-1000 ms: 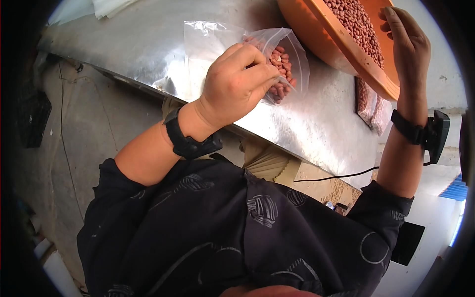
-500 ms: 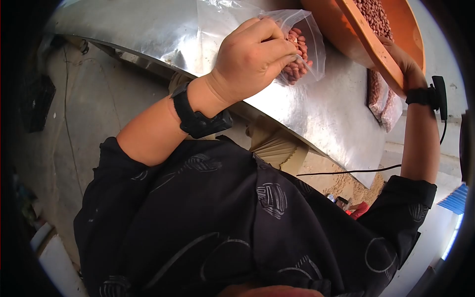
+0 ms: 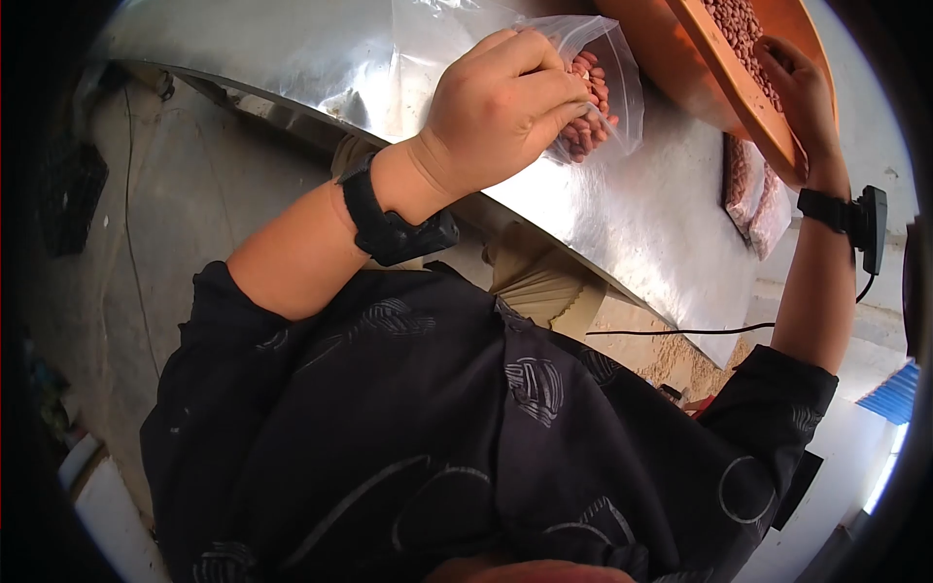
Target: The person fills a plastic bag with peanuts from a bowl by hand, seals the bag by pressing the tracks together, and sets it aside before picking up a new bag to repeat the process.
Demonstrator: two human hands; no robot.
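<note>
Clear plastic zip bag [image 3: 622, 92] of reddish peanuts [image 3: 583, 131] is lying on the shiny metal desk [image 3: 632, 223]. The left hand [image 3: 496, 107] is holding it at the mouth, grip pinching the film tight. The right hand [image 3: 802, 92] is resting on the rim of the orange plastic basin [image 3: 739, 87], and I can't tell if that grip is actually closing.

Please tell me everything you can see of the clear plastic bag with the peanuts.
The clear plastic bag is thin, glossy and wrinkled, with reddish peanuts gathered in one end. It lies on the shiny metal table, beside the orange basin. The left hand grips it at the filled end.
</note>
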